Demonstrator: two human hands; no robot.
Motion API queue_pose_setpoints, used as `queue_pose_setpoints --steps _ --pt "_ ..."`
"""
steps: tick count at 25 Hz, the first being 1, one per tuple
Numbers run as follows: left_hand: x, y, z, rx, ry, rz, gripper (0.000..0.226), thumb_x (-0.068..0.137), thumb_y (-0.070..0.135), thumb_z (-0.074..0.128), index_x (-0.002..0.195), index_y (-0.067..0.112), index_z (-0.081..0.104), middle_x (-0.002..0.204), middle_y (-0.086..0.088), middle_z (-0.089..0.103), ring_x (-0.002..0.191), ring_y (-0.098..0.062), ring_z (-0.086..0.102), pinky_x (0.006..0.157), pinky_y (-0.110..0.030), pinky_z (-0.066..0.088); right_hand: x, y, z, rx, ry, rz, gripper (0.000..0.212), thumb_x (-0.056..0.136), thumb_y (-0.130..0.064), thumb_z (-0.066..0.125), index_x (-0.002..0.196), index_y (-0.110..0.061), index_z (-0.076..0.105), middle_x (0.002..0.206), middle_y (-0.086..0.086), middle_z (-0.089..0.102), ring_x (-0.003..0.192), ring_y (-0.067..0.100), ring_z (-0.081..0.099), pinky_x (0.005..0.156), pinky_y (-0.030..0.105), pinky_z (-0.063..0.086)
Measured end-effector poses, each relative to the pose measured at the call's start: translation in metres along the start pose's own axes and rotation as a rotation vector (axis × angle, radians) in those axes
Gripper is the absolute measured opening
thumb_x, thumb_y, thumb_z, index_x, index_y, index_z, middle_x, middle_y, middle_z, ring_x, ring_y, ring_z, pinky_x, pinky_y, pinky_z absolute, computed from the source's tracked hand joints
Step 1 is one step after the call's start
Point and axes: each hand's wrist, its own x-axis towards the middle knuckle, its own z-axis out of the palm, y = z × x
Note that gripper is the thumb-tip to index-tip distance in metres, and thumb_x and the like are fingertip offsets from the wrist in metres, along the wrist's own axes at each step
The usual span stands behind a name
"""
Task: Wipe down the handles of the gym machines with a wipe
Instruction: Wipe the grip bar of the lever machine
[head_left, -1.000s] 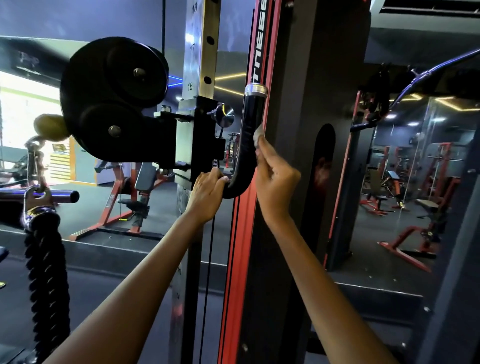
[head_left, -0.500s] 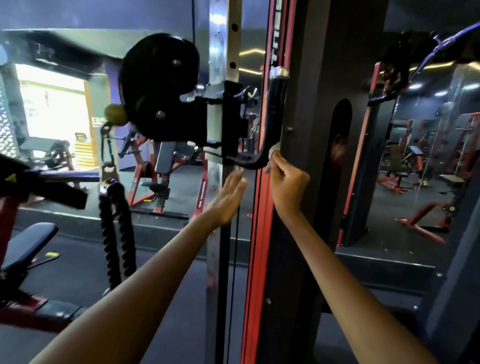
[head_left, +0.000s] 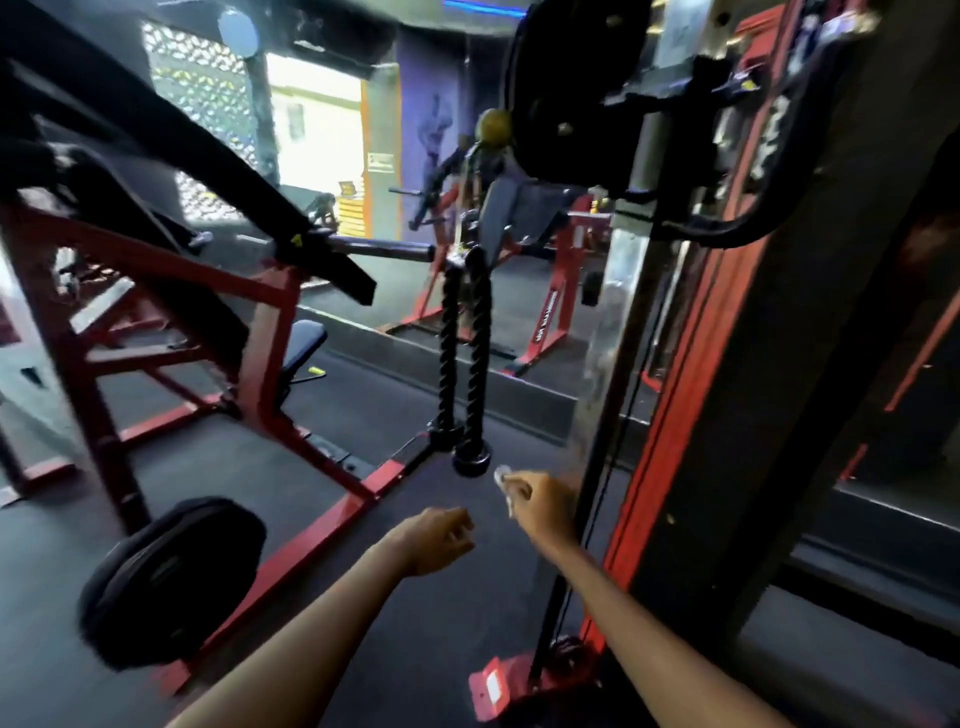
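I see my right hand (head_left: 543, 506) low in the view, just left of the cable machine's red-and-black upright (head_left: 727, 364), its fingers (head_left: 519, 491) clenched around a small white wipe (head_left: 503, 475) that pokes out at the top of the fist. The wipe sits just below the rubber end cap of the black tricep rope (head_left: 465, 353), close to it but not touching as far as I can tell. My left hand (head_left: 436, 540) is beside the right one, a little lower and to the left, fingers loosely curled and grasping nothing. The rope hangs in two twisted strands from a clip under a yellow-green ball stop (head_left: 493, 127). The curved black handle (head_left: 727, 228) of the pulley carriage is high at the upper right, well apart from both hands. To the left stands a red-framed plate-loaded machine (head_left: 260, 322) with a black weight plate (head_left: 171, 577) near the floor (head_left: 363, 395). The picture is smeared, so finer detail of the fingers is lost on me.
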Motion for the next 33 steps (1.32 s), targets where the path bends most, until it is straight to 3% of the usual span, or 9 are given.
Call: queue_pose_setpoints --steps 2,5,7,8,11,17,24,29,33 --pt "-0.036 -0.042 0.014 -0.012 -0.015 -0.111 0.026 0.093 0.029 0.055 0.113 0.011 0.057 0.114 -0.005 0.063 0.107 -0.022 0.058 0.085 -0.027 0.041 -0.027 -0.007 0.05 0.012 -0.179 0.061 0.046 0.089 -0.033 0.06 0.055 -0.003 0.058 0.061 0.016 0.057 0.053 0.015 0.057 0.052 0.025 0.036" --pt "-0.088 -0.094 0.027 -0.022 -0.016 -0.293 0.013 0.093 0.028 0.057 0.089 0.017 0.051 0.101 -0.005 0.059 0.099 -0.021 0.057 0.075 -0.026 0.036 -0.057 -0.029 0.111 0.011 -0.393 0.103 0.036 0.087 -0.03 0.063 0.065 -0.003 0.067 0.067 0.016 0.068 0.064 0.009 0.059 0.057 0.024 0.035" --pt "-0.113 -0.125 0.028 -0.026 -0.003 -0.42 0.017 0.092 0.03 0.056 0.083 0.021 0.046 0.107 -0.008 0.061 0.101 -0.022 0.057 0.076 -0.027 0.037 -0.069 -0.045 0.143 -0.005 -0.506 0.094 0.03 0.087 -0.028 0.063 0.074 -0.002 0.071 0.076 0.016 0.07 0.072 0.011 0.063 0.059 0.023 0.037" --pt "-0.122 -0.139 0.029 -0.025 -0.002 -0.461 0.014 0.092 0.031 0.056 0.09 0.019 0.05 0.114 -0.011 0.06 0.106 -0.024 0.056 0.081 -0.028 0.038 -0.074 -0.054 0.157 -0.026 -0.558 0.075 0.029 0.087 -0.026 0.063 0.076 -0.001 0.071 0.077 0.016 0.07 0.074 0.015 0.066 0.058 0.023 0.038" --pt "-0.131 -0.167 0.027 -0.042 -0.001 -0.552 0.043 0.092 0.033 0.057 0.123 0.005 0.05 0.129 -0.012 0.053 0.12 -0.026 0.05 0.095 -0.028 0.037 -0.075 -0.069 0.19 -0.076 -0.654 0.063 0.024 0.086 -0.023 0.063 0.072 -0.004 0.07 0.073 0.016 0.07 0.066 0.024 0.069 0.05 0.017 0.041" --pt "-0.093 -0.224 0.01 -0.021 -0.049 -0.559 0.053 0.093 0.034 0.056 0.135 0.006 0.041 0.138 -0.011 0.044 0.129 -0.023 0.042 0.102 -0.027 0.032 -0.016 -0.08 0.255 -0.133 -0.718 0.047 0.021 0.085 -0.022 0.064 0.081 -0.003 0.071 0.083 0.021 0.07 0.081 0.028 0.068 0.067 0.026 0.049" --pt "0.02 -0.295 -0.062 0.026 -0.098 -0.5 0.053 0.093 0.029 0.054 0.137 0.003 0.039 0.139 -0.014 0.044 0.127 -0.023 0.044 0.101 -0.027 0.034 0.108 -0.068 0.329 -0.13 -0.598 0.147 0.02 0.082 -0.022 0.067 0.078 -0.003 0.071 0.082 0.02 0.07 0.083 0.029 0.068 0.073 0.03 0.054" --pt "0.105 -0.327 -0.075 0.046 -0.167 -0.439 0.054 0.093 0.029 0.055 0.137 0.002 0.039 0.14 -0.014 0.042 0.128 -0.026 0.043 0.104 -0.03 0.033 0.17 -0.047 0.359 -0.118 -0.57 0.258 0.017 0.082 -0.021 0.067 0.081 -0.005 0.072 0.085 0.017 0.07 0.084 0.029 0.067 0.067 0.026 0.049" --pt "0.182 -0.346 -0.079 0.068 -0.239 -0.38 0.052 0.092 0.03 0.056 0.133 0.002 0.042 0.138 -0.015 0.046 0.124 -0.027 0.046 0.1 -0.031 0.034 0.223 -0.027 0.369 -0.122 -0.545 0.334 0.02 0.087 -0.018 0.063 0.094 -0.001 0.072 0.099 0.018 0.069 0.097 0.026 0.063 0.072 0.026 0.041"
